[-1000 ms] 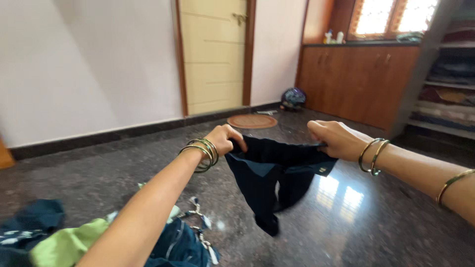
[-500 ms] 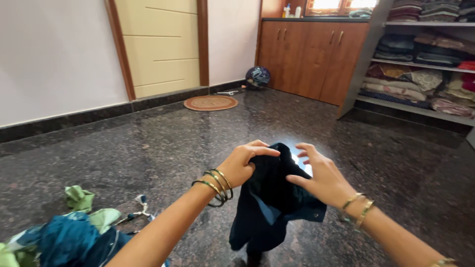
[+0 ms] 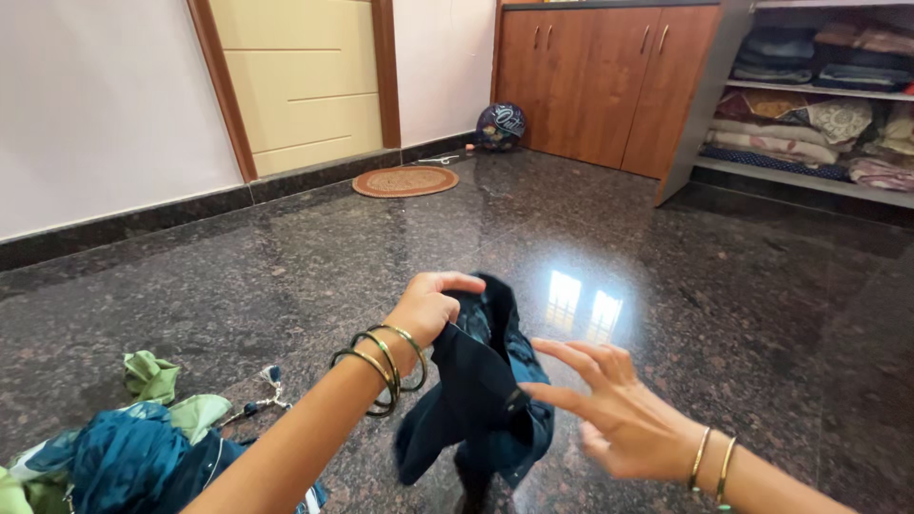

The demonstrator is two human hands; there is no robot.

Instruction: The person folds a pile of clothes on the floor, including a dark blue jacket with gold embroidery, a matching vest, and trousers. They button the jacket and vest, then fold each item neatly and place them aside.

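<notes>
A dark navy garment [image 3: 476, 400] hangs bunched over the dark granite floor [image 3: 314, 266] in front of me. My left hand [image 3: 428, 309] grips its top edge, with gold bangles on the wrist. My right hand [image 3: 609, 409] is just to the right of the cloth, fingers spread and slightly blurred, its fingertips at the fabric's edge but not clasping it. That wrist carries bangles too.
A pile of blue and green clothes [image 3: 133, 447] lies at the lower left. Further off are a round woven mat [image 3: 405, 181] by a cream door [image 3: 305, 76], a dark ball [image 3: 502, 126], wooden cabinets [image 3: 609, 81] and shelves of folded fabric [image 3: 819, 105] at right.
The garment, held stretched out between both hands a second ago, is now bunched in my left hand. My right hand has let go and opened. The view has tilted down and to the right.
</notes>
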